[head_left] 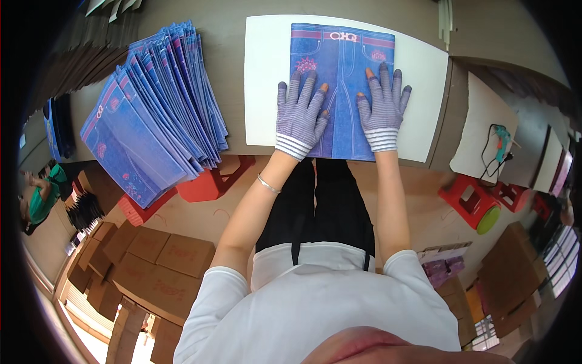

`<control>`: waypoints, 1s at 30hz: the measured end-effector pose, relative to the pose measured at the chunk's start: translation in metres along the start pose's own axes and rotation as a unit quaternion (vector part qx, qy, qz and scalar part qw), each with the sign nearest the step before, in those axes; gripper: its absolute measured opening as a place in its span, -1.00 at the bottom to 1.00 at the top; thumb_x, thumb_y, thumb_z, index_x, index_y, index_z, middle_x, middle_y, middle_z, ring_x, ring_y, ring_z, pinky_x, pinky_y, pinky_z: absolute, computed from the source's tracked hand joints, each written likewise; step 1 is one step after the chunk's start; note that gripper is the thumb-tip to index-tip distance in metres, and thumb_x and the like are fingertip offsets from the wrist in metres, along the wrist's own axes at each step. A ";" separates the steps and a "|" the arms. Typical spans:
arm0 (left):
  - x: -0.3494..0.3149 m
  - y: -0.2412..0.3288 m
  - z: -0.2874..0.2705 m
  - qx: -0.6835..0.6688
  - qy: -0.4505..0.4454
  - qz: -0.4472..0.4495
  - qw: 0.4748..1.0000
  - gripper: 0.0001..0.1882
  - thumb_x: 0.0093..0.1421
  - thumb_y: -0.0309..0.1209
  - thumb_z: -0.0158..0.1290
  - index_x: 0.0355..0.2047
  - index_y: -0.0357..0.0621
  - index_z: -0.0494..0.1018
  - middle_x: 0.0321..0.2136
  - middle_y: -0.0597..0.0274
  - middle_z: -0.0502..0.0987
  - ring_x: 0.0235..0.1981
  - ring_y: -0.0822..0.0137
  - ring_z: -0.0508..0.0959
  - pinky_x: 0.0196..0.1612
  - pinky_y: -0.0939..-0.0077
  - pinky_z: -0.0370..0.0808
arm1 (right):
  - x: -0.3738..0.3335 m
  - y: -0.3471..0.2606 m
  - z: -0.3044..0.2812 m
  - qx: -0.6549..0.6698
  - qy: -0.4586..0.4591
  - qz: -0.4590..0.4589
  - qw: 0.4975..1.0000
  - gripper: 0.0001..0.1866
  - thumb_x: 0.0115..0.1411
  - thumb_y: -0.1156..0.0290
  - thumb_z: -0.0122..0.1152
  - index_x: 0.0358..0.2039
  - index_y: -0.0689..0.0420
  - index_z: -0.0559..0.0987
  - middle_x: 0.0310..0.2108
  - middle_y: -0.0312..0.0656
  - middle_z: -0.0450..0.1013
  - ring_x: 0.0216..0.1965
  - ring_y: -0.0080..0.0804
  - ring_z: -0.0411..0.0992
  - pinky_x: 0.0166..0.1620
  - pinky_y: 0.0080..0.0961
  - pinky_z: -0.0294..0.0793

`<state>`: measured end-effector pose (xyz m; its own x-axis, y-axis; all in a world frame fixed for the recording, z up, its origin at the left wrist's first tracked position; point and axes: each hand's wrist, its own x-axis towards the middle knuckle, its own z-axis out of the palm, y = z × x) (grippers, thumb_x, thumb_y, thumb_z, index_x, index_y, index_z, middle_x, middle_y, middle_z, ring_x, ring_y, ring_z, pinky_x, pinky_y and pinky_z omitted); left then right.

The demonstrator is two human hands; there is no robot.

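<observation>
A blue denim-print paper sheet or bag (344, 85), with a pink band and flower designs, lies flat on a white board (267, 54) before me. My left hand (301, 115), in a grey striped glove, rests flat on its left part with fingers spread. My right hand (382, 109), gloved the same way, presses flat on its right side, fingers apart. Some fingertips poke bare from both gloves. Neither hand grips anything. On the left, a fanned stack of like blue denim-print pieces (136, 145) hangs partly over the table's near edge.
Red stools (203, 185) stand under the table at left and another red stool (467, 197) at right. A teal glue gun (501, 142) with a black cord lies on a white sheet to the right. Cardboard boxes (154, 279) are piled behind me; a person in green (45, 194) is far left.
</observation>
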<state>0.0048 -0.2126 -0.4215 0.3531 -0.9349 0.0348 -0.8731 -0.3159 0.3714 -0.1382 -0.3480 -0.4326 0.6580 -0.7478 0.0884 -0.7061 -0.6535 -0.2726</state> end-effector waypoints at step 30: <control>-0.045 0.018 -0.016 0.024 -0.180 0.149 0.972 -0.25 0.05 -0.07 0.09 0.22 -0.07 0.20 0.22 -0.03 0.20 0.25 -0.08 0.16 0.24 -0.15 0.03 | -0.065 0.018 -0.012 0.030 -0.137 -0.269 0.953 -0.33 0.07 -0.05 0.09 0.16 0.01 0.38 0.22 -0.17 0.24 0.26 -0.10 0.13 0.17 0.22 0.09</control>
<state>-0.0218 -0.1734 -0.4016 -0.0509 -0.9791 -0.1967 -0.9365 -0.0216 0.3499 -0.1970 -0.3124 -0.4314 0.9701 -0.2419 -0.0198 -0.2358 -0.9202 -0.3126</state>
